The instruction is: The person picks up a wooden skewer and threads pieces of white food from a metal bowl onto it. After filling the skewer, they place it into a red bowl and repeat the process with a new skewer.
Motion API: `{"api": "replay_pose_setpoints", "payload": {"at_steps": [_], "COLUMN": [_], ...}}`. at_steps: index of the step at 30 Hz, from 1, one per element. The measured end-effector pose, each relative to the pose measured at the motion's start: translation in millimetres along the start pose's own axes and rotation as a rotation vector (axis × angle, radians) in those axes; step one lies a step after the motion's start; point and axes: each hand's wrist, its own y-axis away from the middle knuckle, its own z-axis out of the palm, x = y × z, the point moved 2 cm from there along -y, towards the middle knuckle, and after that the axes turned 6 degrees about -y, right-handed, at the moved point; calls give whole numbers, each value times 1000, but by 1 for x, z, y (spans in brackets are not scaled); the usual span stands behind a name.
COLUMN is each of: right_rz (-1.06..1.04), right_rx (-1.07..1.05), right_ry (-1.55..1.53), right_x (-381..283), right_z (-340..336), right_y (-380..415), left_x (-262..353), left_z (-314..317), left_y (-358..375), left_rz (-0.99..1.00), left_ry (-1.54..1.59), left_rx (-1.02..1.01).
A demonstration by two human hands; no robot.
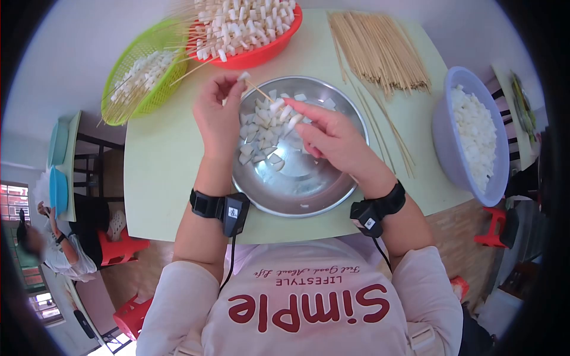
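Above the steel basin [297,196], my left hand [219,110] pinches a small white piece [244,76] at the upper end of a thin wooden skewer [259,89]. My right hand [329,130] is on the basin's right side, its index finger and thumb closed around white pieces at the skewer's lower end; a longer white piece [295,121] lies by the fingertips. Many loose white pieces [261,133] are spread over the left half of the basin. Both wrists wear black straps with small boxes.
Behind the basin stand a red basin [252,58] of loaded skewers and a green basket [155,98] with more. A pile of bare skewers [380,53] lies at the back right. A purple tub [460,155] holds white pieces. Another person [71,252] sits at far left.
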Motion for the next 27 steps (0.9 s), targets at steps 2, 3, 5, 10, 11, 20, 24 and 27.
{"api": "replay_pose_setpoints", "payload": {"at_steps": [2,3,5,10,11,20,24,27], "right_rz": [-22,-125,-235,-213,-188,-246,-235,-212], "right_rx": [39,86,141,191,186,199,160,146], "right_ry": [28,246,473,479,452,468,431,281], "right_x": [-2,-7,-13,-15,-14,-8,-8,-6], "right_z": [1,3,7,7,7,6,6,0], "right_y": [1,3,5,4,5,2,2,-2], "left_x": [-1,-1,0,2,1,8,11,22], "left_z": [5,7,6,11,10,12,12,11], "left_y": [3,4,4,11,10,12,14,15], "left_rz": [25,42,34,71,86,135,160,291], "left_ry": [-7,-22,-26,-41,-20,-46,-97,-219], "left_rx": [-29,-52,-99,-201,-190,-201,-208,-155]}}
